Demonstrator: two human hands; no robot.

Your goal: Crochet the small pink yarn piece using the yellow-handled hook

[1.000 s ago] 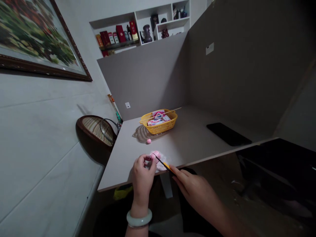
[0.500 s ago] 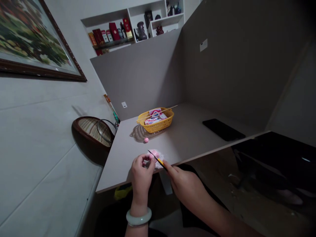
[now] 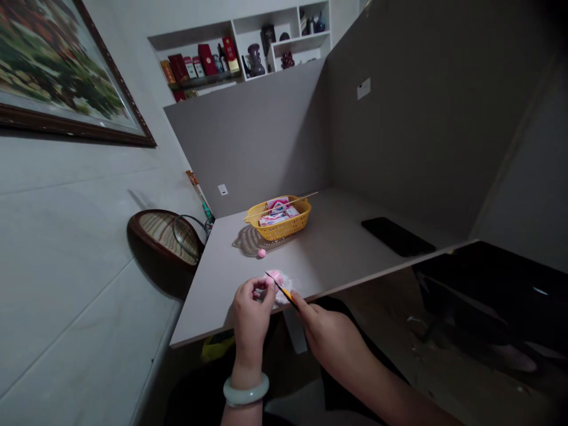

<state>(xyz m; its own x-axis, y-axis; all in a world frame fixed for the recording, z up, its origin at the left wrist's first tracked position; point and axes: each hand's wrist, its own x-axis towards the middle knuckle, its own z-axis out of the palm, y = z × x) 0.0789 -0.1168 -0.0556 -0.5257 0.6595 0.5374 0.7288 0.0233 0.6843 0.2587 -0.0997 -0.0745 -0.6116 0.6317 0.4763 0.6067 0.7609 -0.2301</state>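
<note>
My left hand (image 3: 252, 310), a pale green bangle (image 3: 246, 395) on its wrist, is closed near the table's front edge. Its thumb and fingers pinch a small pink lump (image 3: 269, 283), partly hidden by the fingers. In my right hand (image 3: 326, 331), fingers closed, is a slim knife (image 3: 286, 293) with a yellow-and-black handle. The dark pointed blade slants up and left, across or just over the pink lump; whether it touches cannot be made out. Under it lies crumpled white plastic film (image 3: 284, 297) with more pink material on it. Farther back rests a pink ball (image 3: 261, 253).
A yellow basket (image 3: 284, 229) with pink-and-white packets stands at the back, a thin stick (image 3: 306, 196) across its rim. A black flat device (image 3: 397, 236) lies to the right on the grey table (image 3: 206, 296). Panels enclose the table's back and right side.
Both hands stay in nearly the same pose, with the knife still by the pink lump. The whole view has shifted slightly.
</note>
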